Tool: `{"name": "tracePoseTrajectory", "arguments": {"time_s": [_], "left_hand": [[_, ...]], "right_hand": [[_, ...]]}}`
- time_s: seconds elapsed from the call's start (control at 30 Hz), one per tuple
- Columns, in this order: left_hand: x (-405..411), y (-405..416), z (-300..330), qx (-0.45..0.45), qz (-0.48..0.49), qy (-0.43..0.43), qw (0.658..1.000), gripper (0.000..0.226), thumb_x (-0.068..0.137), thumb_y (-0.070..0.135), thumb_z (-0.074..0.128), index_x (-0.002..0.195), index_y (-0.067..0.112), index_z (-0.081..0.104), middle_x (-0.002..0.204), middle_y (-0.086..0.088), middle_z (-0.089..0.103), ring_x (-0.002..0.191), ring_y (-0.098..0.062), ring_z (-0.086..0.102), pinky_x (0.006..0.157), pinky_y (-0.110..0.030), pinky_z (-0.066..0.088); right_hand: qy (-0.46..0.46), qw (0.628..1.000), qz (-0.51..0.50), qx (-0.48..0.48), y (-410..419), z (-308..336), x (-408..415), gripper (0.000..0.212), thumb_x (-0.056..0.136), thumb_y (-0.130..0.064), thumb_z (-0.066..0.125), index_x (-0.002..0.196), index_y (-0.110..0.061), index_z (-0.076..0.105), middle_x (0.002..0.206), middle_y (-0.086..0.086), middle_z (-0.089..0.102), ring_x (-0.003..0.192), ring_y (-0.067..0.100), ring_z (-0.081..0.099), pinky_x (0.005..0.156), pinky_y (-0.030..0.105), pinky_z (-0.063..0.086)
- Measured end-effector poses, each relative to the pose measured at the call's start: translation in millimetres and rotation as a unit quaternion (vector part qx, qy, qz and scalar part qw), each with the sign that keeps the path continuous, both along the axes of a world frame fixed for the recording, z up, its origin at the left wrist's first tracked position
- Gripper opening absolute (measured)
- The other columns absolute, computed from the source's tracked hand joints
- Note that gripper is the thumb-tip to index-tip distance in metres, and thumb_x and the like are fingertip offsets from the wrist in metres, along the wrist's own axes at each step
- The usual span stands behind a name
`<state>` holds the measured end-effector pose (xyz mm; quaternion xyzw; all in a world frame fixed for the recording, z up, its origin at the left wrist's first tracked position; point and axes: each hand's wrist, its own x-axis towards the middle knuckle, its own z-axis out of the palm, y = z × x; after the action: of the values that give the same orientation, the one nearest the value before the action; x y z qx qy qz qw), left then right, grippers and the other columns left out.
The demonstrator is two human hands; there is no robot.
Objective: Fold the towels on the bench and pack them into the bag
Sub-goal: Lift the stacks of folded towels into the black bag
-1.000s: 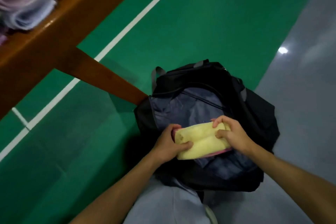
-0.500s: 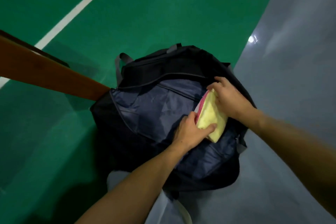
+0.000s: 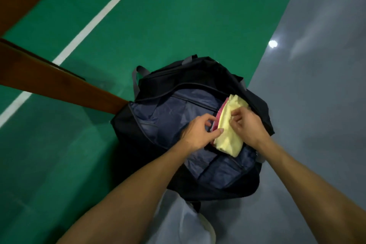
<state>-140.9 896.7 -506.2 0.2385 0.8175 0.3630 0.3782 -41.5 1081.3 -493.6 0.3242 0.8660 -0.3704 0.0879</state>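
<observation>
A black bag (image 3: 198,73) with a blue-grey lining stands open on the floor. A folded yellow towel (image 3: 229,136) stands on edge against the bag's right inner wall, with a pink towel (image 3: 220,112) pressed beside it on the left. My left hand (image 3: 198,132) grips the towels from the left, thumb across the yellow one. My right hand (image 3: 247,127) pinches the yellow towel's upper right side with curled fingers.
A brown wooden bench leg (image 3: 59,85) slants down to the bag's left side. Green court floor with a white line (image 3: 95,20) lies behind; grey floor (image 3: 316,105) is to the right. My light trouser leg and shoe (image 3: 188,224) are below the bag.
The yellow towel went from flat in both hands above the bag to upright against the bag's right wall. The view swung away from the bench top and its towels.
</observation>
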Motion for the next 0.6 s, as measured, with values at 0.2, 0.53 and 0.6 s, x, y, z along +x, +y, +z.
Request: {"name": "tracePoseTrajectory", "arguments": {"time_s": [0.2,0.53,0.6], "left_hand": [[-22,-76,82,0.0,0.044,0.044,0.998,0.039,0.085,0.064,0.069,0.113,0.037,0.067,0.09,0.017,0.072,0.083,-0.006,0.069,0.082,-0.041,0.061],[-17,-234,290,0.0,0.091,0.179,0.98,0.019,0.096,0.039,0.073,0.112,0.029,0.07,0.09,0.014,0.074,0.061,0.004,0.059,0.068,-0.028,0.051],[-5,-265,331,0.008,0.101,0.209,0.973,0.019,0.097,0.038,0.072,0.114,0.029,0.07,0.092,0.016,0.072,0.063,0.001,0.062,0.066,-0.026,0.05]], "right_hand": [[0.027,0.988,0.139,0.055,-40,78,-1,0.03,0.098,-0.032,0.069,0.126,-0.024,0.06,0.115,-0.005,0.064,0.091,0.013,0.066,0.085,0.04,0.058],[0.052,0.904,0.386,0.177,-155,277,-18,0.031,0.104,-0.044,0.058,0.131,-0.03,0.055,0.128,-0.01,0.062,0.114,0.016,0.062,0.091,0.037,0.052],[0.089,0.895,0.402,0.172,-184,312,-19,0.029,0.103,-0.045,0.059,0.129,-0.032,0.056,0.124,-0.01,0.063,0.11,0.015,0.063,0.09,0.039,0.054]]}}
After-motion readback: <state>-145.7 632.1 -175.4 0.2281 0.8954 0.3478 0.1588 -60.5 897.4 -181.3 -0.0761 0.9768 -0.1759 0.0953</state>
